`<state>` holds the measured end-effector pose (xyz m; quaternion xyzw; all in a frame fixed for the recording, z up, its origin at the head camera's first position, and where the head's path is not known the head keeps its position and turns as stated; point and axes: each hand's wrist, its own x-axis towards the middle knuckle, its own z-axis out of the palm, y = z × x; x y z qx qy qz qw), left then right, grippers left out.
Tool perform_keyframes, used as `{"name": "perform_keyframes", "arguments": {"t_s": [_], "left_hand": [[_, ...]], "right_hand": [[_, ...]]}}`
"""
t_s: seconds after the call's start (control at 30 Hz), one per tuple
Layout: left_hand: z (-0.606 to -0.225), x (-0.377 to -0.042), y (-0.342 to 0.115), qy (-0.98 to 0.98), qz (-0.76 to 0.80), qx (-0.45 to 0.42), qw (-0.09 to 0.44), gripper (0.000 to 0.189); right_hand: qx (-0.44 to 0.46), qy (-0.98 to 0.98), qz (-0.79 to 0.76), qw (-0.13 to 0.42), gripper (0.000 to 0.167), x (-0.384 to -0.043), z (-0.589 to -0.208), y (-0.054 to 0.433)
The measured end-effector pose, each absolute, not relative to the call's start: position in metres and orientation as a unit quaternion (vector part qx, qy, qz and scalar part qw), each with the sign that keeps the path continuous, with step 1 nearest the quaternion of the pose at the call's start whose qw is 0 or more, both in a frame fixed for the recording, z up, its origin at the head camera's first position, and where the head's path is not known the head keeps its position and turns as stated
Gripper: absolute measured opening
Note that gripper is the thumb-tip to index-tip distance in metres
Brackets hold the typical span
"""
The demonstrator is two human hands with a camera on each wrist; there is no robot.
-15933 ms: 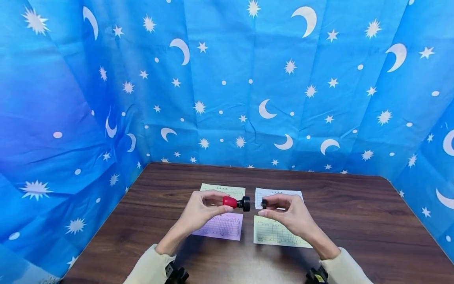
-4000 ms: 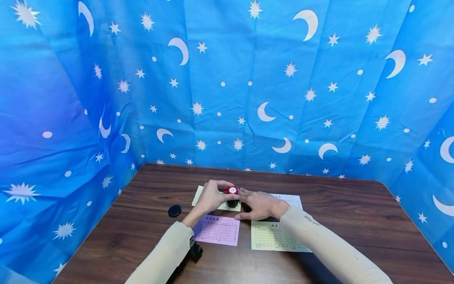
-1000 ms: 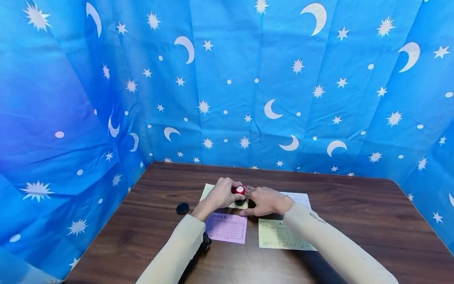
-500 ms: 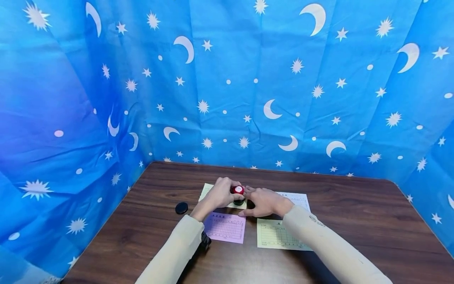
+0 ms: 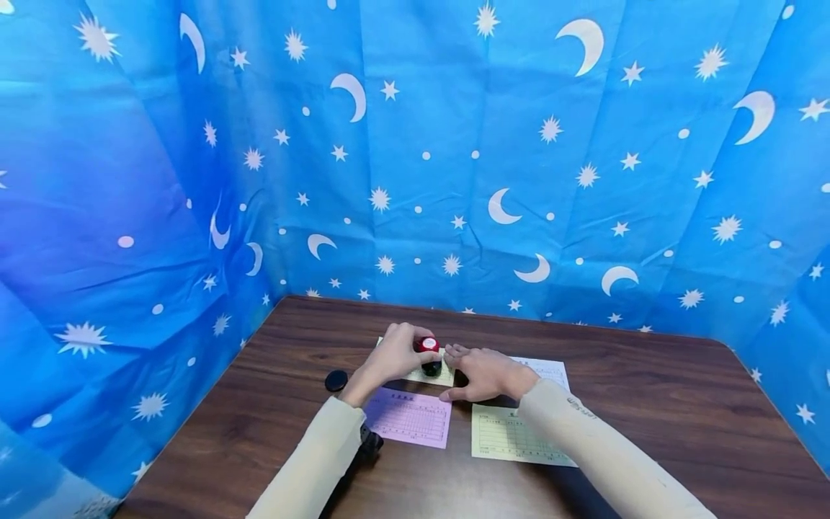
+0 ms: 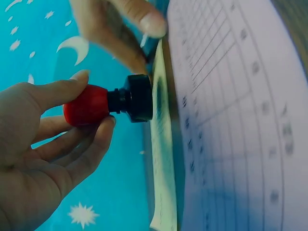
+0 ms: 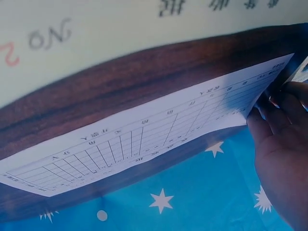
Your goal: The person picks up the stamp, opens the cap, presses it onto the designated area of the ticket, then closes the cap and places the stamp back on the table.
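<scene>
My left hand (image 5: 392, 355) pinches the red handle of a stamp (image 5: 429, 346) between thumb and fingers. The stamp's black base (image 6: 139, 98) faces down over the far-left pale yellow form (image 5: 446, 375); whether it touches the paper I cannot tell. Beside the stamp, my right hand (image 5: 488, 373) lies with fingers stretched out at that form's right edge, its thumb reaching the top corner of a pink form (image 5: 410, 419). A round black cap (image 5: 336, 380) lies on the table left of my left hand.
A white form (image 5: 550, 370) lies behind my right forearm, partly covered by it. Another pale yellow form (image 5: 509, 436) is in front of it. All rest on a dark wooden table (image 5: 648, 404), with a blue star-patterned curtain (image 5: 415, 173) behind.
Earlier the stamp was held sideways and the right hand pinched a small black piece. Since half a second ago, the left hand and stamp have shifted slightly left; the right hand stays put.
</scene>
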<state>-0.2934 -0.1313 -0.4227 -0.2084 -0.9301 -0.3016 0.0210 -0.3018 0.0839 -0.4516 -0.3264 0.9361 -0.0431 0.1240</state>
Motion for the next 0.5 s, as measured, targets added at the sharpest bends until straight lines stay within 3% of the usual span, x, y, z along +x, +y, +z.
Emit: {"name": "perform_keyframes", "arguments": {"t_s": [0.27,0.5], "left_hand": [[-0.419,-0.286,-0.153,-0.940,-0.304,-0.153,0.036,0.032],[-0.418,-0.278,-0.161,-0.937,-0.300,-0.174,0.053,0.033]], "right_hand": [[-0.324,0.936,-0.039,0.129,0.097,-0.301,-0.454,0.083],[-0.311,0.940,-0.048,0.128,0.100,-0.298,-0.453,0.084]]}}
